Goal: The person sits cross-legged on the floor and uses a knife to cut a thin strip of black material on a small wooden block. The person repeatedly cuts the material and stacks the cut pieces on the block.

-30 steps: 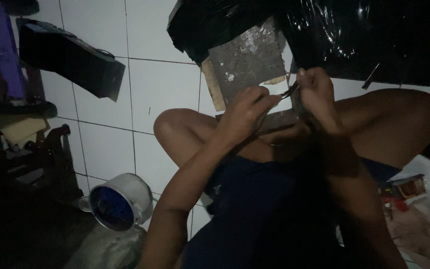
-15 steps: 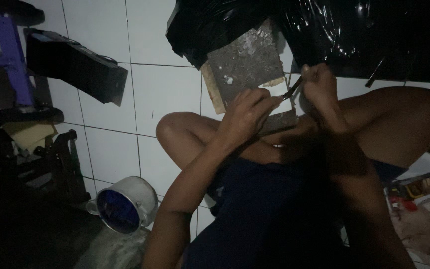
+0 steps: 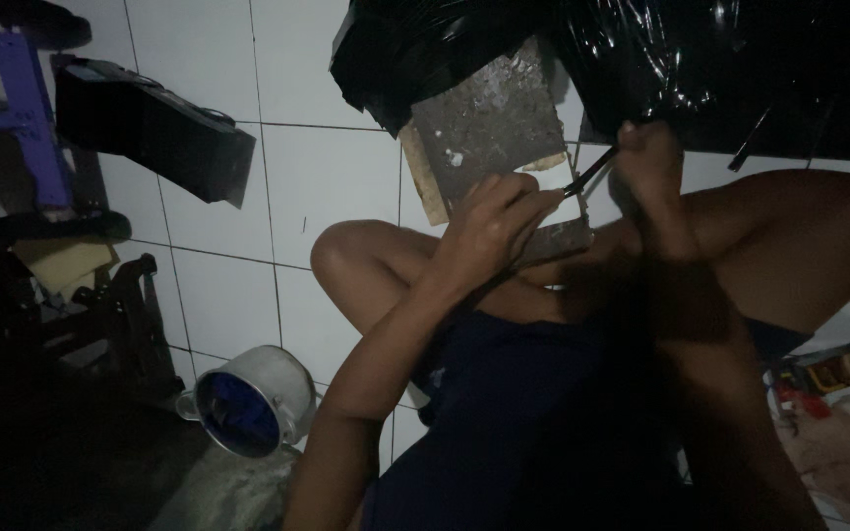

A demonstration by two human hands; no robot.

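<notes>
I sit cross-legged on a white tiled floor in dim light. My left hand [image 3: 492, 228] pinches a small pale piece against a dark flat slab [image 3: 565, 239] resting on my legs. My right hand [image 3: 647, 165] is closed around a thin dark tool [image 3: 590, 179] whose tip points at the piece under my left fingers. Just beyond my hands lies a grey, speckled board [image 3: 489, 128] on a tan wooden plank [image 3: 423, 177].
Crumpled black plastic sheeting [image 3: 641, 59] lies along the top. A dark box [image 3: 154, 128] and a purple object [image 3: 27, 118] are at the upper left, dark items at the left. A grey pot with blue inside [image 3: 248, 401] stands lower left. Small packets [image 3: 819, 372] lie at right.
The view has shifted slightly. My two hands stay together over the slab, the right hand's tool working at the piece held by the left.
</notes>
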